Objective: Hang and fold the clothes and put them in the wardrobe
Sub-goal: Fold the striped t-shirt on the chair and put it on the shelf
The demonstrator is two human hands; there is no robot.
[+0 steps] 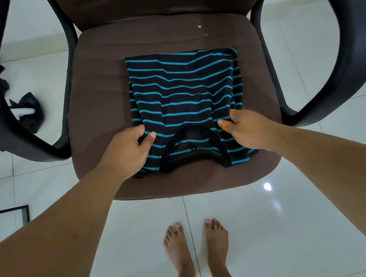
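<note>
Bare feet, chair, floor clutter

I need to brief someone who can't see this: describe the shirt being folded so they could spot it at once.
Find the brown office chair with black armrests on the white tiled floor. On its seat lies the folded shirt, collar nearest the person, gripped by the left hand and right hand. Its turquoise stripes on black distinguish it from the plain dark cloth on the floor.

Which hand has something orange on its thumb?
The right hand, gripping the striped shirt beside the collar on the right side. Its thumb carries an orange band; the left hand has a bare thumb.
</note>
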